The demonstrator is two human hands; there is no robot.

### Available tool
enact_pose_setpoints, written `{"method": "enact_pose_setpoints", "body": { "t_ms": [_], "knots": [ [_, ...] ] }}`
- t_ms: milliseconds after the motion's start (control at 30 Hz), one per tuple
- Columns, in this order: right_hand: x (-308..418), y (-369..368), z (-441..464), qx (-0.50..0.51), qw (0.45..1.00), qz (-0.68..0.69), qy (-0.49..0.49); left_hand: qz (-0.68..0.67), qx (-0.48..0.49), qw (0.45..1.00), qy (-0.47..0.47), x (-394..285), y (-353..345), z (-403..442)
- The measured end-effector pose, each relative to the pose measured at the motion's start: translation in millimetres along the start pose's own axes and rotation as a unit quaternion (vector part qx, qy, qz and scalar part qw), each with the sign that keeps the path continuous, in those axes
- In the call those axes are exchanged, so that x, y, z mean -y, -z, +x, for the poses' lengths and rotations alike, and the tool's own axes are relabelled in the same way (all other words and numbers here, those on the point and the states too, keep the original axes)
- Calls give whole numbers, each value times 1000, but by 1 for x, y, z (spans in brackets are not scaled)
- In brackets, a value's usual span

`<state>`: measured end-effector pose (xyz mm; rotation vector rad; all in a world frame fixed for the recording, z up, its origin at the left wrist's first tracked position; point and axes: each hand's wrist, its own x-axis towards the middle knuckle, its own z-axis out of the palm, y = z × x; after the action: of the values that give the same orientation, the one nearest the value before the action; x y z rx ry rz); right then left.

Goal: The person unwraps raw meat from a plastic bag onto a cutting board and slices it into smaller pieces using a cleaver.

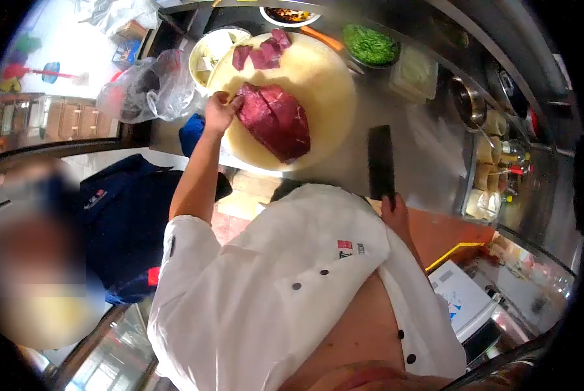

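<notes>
A large slab of raw red meat (275, 124) lies on a round, pale cutting board (334, 104). My left hand (220, 112) pinches the meat's upper left edge between thumb and fingers. Several smaller cut pieces of meat (264, 55) rest near the board's far edge. Off the board to the right, my right hand (395, 212) is closed around the handle of a cleaver (381, 159). Its broad dark blade points away from me over the steel counter, apart from the meat.
Behind the board are a bowl of chopped greens (370, 45), an orange-handled tool (323, 38), a bowl of dark sauce (290, 14) and a clear container (414, 73). A white tub (219, 49) and a plastic bag (152, 88) stand left. A person in dark clothing (132, 221) is close on my left.
</notes>
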<state>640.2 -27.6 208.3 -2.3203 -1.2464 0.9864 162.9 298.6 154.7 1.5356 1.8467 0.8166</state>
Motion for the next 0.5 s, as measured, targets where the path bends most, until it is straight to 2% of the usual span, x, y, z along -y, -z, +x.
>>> {"method": "enact_pose_setpoints", "body": {
  "t_ms": [33,67,133,200,233,267,333,400,500],
  "knots": [
    [2,5,3,-7,1000,-8,1,-73,5,997,-4,5,-1,-5],
    [13,10,10,11,998,6,56,-145,11,989,-7,11,-2,-9],
    [21,27,47,33,991,30,123,-25,52,995,82,-42,8,-39],
    [53,33,62,92,988,10,123,-25,49,983,178,43,-15,-72],
    [81,43,63,127,984,5,121,-117,61,968,211,49,-30,-92],
    [78,34,78,115,978,8,173,-205,68,945,247,55,-46,-113],
    [76,22,98,113,967,14,226,-317,96,893,306,-21,-60,-157],
    [83,13,114,125,970,-12,209,-350,88,883,301,-62,-68,-174],
    [79,-2,138,137,958,-25,251,-405,114,860,288,-74,-81,-165]
  ]
}}
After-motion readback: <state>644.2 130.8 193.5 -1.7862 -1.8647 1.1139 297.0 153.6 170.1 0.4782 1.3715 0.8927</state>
